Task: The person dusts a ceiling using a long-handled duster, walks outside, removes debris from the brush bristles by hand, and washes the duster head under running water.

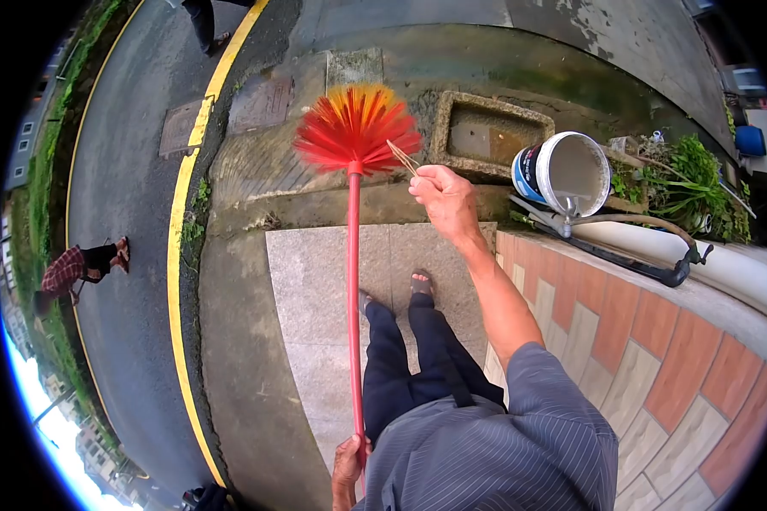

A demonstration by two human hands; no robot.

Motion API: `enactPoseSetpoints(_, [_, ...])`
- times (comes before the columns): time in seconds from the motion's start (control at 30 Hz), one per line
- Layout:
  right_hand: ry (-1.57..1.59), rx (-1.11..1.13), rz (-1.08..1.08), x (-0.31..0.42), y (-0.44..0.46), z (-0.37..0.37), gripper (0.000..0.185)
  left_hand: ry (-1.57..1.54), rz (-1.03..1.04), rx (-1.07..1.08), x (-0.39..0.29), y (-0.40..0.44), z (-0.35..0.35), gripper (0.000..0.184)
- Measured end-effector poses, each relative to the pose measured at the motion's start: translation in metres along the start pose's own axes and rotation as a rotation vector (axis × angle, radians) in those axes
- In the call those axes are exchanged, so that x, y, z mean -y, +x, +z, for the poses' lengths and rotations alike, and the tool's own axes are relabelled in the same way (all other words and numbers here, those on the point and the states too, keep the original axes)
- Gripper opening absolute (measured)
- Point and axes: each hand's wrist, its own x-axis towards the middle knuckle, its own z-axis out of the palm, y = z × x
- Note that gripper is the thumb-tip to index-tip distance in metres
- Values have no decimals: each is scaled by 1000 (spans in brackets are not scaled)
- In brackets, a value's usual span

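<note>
A long red pole (354, 289) ends at the top in a round brush head (355, 128) with red bristles and yellow-orange ones at the far side. Low in the view, my left hand (348, 460) is wrapped round the pole near its lower end. My right hand (443, 198) is closed on a few thin brown sticks (403, 158), right of the brush head. The tips of the sticks point up and left, close to the outer red bristles; whether they touch cannot be made out.
Right of the brush lie a stone trough (443, 140), a white bucket (575, 175) under a tap (568, 217), a hose (648, 223) and green plants (690, 175). A person (81, 271) is on the road at left; another person's legs (203, 25) show at the top.
</note>
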Motion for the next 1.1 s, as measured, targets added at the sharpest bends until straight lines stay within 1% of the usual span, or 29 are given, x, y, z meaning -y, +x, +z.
enactPoseSetpoints(0.07, [-233, -46, -151, 2, 2, 6, 18, 23, 18, -6, -1, 2, 3, 40])
enactPoseSetpoints(0.1, [-291, -86, -180, 8, 2, 10, 15, 36, 23, -14, -3, 0, 6, 40])
enactPoseSetpoints(0.2, [-408, -133, -250, 4, 23, 16, 13, 76, 33, -31, -4, -2, 9, 39])
enactPoseSetpoints(0.23, [-435, -188, -314, 3, 33, 18, 14, 88, 37, -37, -3, -2, 10, 39])
enactPoseSetpoints(0.33, [-478, -245, -355, -2, 60, 16, 15, 103, 39, -37, -6, -5, 14, 39])
enactPoseSetpoints(0.37, [-472, -225, -328, 5, 65, 14, 16, 127, 45, -44, -5, -5, 14, 39])
enactPoseSetpoints(0.47, [-295, -146, -110, 25, 76, 4, 23, 173, 61, -62, -3, -5, 13, 39])
enactPoseSetpoints(0.5, [-172, -134, -69, 31, 79, 1, 21, 175, 62, -66, -4, -5, 14, 39])
enactPoseSetpoints(0.6, [63, -160, -32, 53, 79, -10, 18, 161, 61, -75, -2, -4, 12, 37])
enactPoseSetpoints(0.63, [186, -164, -12, 51, 86, -16, 15, 153, 58, -76, -1, -3, 10, 36])
enactPoseSetpoints(0.73, [500, -235, -50, 64, 88, -36, 15, 123, 47, -64, 0, -2, 9, 35])
enactPoseSetpoints(0.77, [583, -225, -66, 63, 90, -43, 15, 113, 45, -55, 2, -1, 5, 34])
enactPoseSetpoints(0.9, [608, -254, -26, 54, 86, -64, 16, 83, 47, -42, 10, 3, -7, 34])
enactPoseSetpoints(1.03, [666, -187, 72, 34, 75, -78, 14, 77, 52, -52, 10, 1, -10, 34])
enactPoseSetpoints(1.1, [723, -105, 100, 24, 67, -78, 14, 88, 54, -61, 11, 2, -11, 34])
